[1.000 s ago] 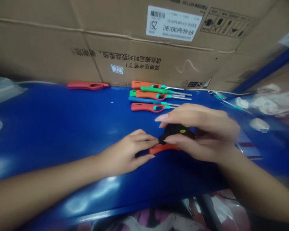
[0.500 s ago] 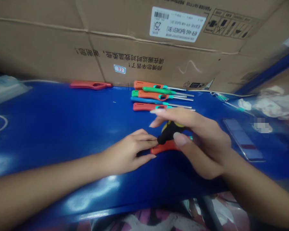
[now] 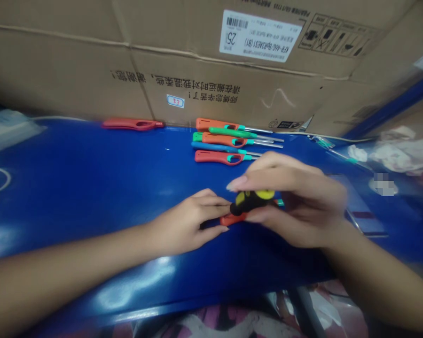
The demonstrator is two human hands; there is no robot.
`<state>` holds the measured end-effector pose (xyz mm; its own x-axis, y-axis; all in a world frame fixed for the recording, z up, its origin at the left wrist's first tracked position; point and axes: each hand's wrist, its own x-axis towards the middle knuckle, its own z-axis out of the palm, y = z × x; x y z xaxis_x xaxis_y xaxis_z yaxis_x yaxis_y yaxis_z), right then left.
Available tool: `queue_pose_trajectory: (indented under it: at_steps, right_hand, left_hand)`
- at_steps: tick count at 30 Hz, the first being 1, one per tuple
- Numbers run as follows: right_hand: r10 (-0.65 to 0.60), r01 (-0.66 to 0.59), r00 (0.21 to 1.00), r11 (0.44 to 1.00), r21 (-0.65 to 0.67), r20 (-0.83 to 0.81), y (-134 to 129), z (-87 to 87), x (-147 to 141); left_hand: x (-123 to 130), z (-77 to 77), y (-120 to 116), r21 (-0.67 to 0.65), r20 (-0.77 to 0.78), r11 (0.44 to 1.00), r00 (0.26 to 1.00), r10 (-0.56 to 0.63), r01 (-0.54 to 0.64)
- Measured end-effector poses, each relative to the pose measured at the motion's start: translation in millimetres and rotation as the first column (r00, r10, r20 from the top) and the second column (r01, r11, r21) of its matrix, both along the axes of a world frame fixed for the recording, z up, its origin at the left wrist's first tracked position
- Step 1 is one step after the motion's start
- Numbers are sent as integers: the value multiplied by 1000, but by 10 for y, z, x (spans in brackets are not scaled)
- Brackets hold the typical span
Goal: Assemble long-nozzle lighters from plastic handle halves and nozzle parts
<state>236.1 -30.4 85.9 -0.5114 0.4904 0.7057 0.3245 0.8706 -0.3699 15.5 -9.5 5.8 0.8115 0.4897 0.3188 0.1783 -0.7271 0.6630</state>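
Note:
Low over the blue table, a stubby black and yellow screwdriver (image 3: 251, 201) stands tilted on an orange gas lighter (image 3: 231, 219). My right hand (image 3: 299, 202) curls its thumb and fingers round the screwdriver's handle. At the lighter's left end, my left hand (image 3: 193, 218) presses its fingers and thumb against the body. The screwdriver's tip is hidden, and my right hand covers most of the lighter; a bit of its teal collar shows. Behind lies a row of several long-nosed lighters, a red one (image 3: 215, 157) nearest.
A cardboard box (image 3: 91, 70) walls off the back of the table (image 3: 109, 173). A red lighter casing (image 3: 130, 124) lies against it. On the right are a phone (image 3: 372, 225), crumpled white material (image 3: 398, 152) and loose metal lighter parts (image 3: 324, 142). White cable (image 3: 0, 180) coils at left.
My right hand has rolled and closed further round the screwdriver handle, which has tipped over to the right. My left hand and the lighter under it stay put.

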Motion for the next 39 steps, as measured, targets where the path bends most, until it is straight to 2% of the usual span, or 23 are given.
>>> queue_pose_trajectory:
  at_steps: [2,4,8,9,10,12,14,15,17,19,20,22,24,26,28,30,32,35,36,39]
  right_hand:
    - [-86,80,995,990,118,47,-9,11,-3]
    - [-137,122,985,982,142,102,-17,12,-6]
    - [13,-10,999,996,-84,30,-3,-19,-21]
    - [43,-43,999,994,-98,-2,6,-27,-23]
    - [46,-47,999,996,-72,-26,15,-30,-21]
    - [-30,31,999,998,61,-22,23,-23,-8]
    - [-120,107,991,975,195,56,17,1,14]
    - [-134,109,986,971,214,102,11,15,24]
    - [-71,54,986,992,114,151,-2,38,34]
    - [45,-42,994,998,-36,96,-7,51,30]
    - [80,-77,996,995,-60,48,-7,53,26]
    - [60,-60,998,998,5,16,-6,51,20]
    - [-51,43,996,994,101,79,-8,40,20]
    - [-147,133,980,986,103,136,-16,26,20]
    - [-117,119,984,993,-10,133,-26,19,16]
    - [-10,16,998,996,-91,67,-35,29,13]
    - [24,-21,998,998,-53,56,-42,51,14]
    - [-71,61,986,996,70,152,-51,64,19]
    - [-76,67,984,996,59,163,-51,57,17]
    - [47,-41,997,995,-93,67,-45,23,-2]
  left_hand:
    - [0,3,-2,-4,-7,1000,1000,1,-1]
    - [0,9,-1,-5,-19,1000,1000,1,-1]
    - [0,8,3,-4,-31,1000,1000,3,-3]
    - [-1,5,4,-2,-30,1000,1000,2,-2]
    - [-1,1,5,1,-26,1000,1000,0,0]
    - [-3,-6,3,6,-13,1000,1000,-2,2]
    - [-3,-7,0,4,-8,1000,1000,1,-1]
    - [-2,-5,-2,0,-10,1000,1000,2,-2]
    - [-1,2,-3,-12,-17,1000,1000,0,0]
    - [1,7,-3,-19,-17,1000,1000,-3,2]
    - [1,8,-2,-18,-13,1000,1000,-3,3]
    - [0,7,0,-14,-7,1000,1000,0,-1]
    - [-1,6,0,-14,-11,1000,1000,2,-3]
    - [-2,7,0,-18,-19,1000,1000,3,-3]
    - [-2,9,-1,-17,-25,1000,1000,4,-4]
    - [-1,10,0,-10,-24,1000,1000,2,-2]
    - [1,11,0,-16,-21,1000,1000,-6,6]
    - [2,11,-1,-40,-32,999,999,-16,15]
    - [2,11,-2,-41,-37,999,999,-13,12]
    - [2,3,-7,-6,-14,1000,1000,10,-10]
